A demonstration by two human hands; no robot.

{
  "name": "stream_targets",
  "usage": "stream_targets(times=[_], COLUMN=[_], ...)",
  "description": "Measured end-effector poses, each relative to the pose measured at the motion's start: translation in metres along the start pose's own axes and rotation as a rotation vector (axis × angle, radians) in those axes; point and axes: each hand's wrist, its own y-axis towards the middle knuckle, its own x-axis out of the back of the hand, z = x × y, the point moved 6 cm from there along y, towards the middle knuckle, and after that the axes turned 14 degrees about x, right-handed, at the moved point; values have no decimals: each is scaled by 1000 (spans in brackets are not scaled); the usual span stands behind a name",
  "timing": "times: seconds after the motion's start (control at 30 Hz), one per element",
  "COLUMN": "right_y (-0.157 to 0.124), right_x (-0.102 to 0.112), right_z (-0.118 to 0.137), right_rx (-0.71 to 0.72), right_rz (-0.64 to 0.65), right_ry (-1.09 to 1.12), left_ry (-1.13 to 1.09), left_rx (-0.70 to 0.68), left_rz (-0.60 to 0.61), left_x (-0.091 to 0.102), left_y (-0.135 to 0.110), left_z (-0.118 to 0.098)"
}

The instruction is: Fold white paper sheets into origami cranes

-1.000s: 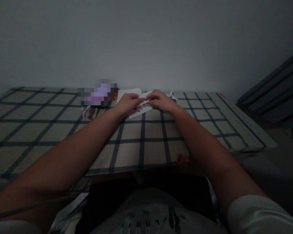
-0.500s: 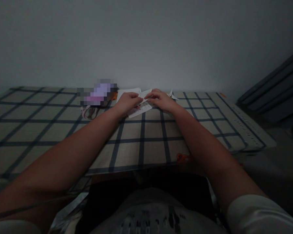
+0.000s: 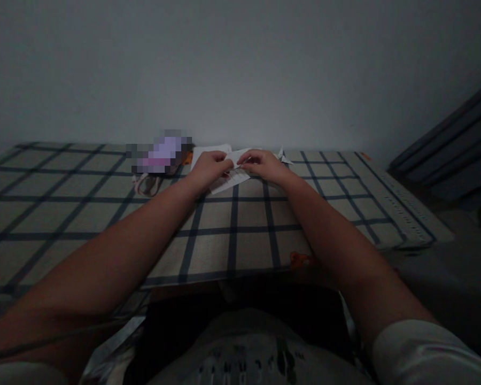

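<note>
A white sheet of paper [image 3: 229,181] with faint printing lies on the checked tablecloth, a flap of it raised between my hands. My left hand [image 3: 211,170] is closed on the paper's left part, thumb and fingers pinching it. From the other side my right hand [image 3: 263,164] pinches the paper's edge with curled fingers. Just beyond my right hand stands a small folded paper piece with pointed tips [image 3: 282,156], perhaps a crane. More white paper [image 3: 210,150] lies behind my left hand.
A phone-like purple object [image 3: 164,152], partly pixelated, lies at the left with a pale strap loop [image 3: 146,184]. Something orange [image 3: 187,158] sits beside it. The checked tablecloth [image 3: 248,230] reaches a grey wall [image 3: 240,75]. An orange piece [image 3: 300,260] is at the front edge.
The raised paper flap has come down flatter between my hands. My fingers have shifted slightly on it; both arms stay nearly in place.
</note>
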Motion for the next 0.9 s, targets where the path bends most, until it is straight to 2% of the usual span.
stream_targets(times=[0.13, 0.33, 0.47, 0.67, 0.9], right_y=[1, 1, 1, 1, 1], right_x=[5, 9, 8, 5, 2], right_z=[4, 9, 8, 0, -5], right_rx=[43, -1, -28, -127, -150], right_rz=[-40, -69, -88, -196, -253], right_ry=[-41, -65, -13, 108, 166], left_ry=[-52, -93, -99, -153, -200], left_rx=[-13, -2, -39, -27, -31], left_rz=[9, 42, 60, 75, 81], left_x=[-1, -4, -5, -6, -9], left_y=[1, 2, -1, -2, -4], left_z=[0, 2, -1, -2, -2])
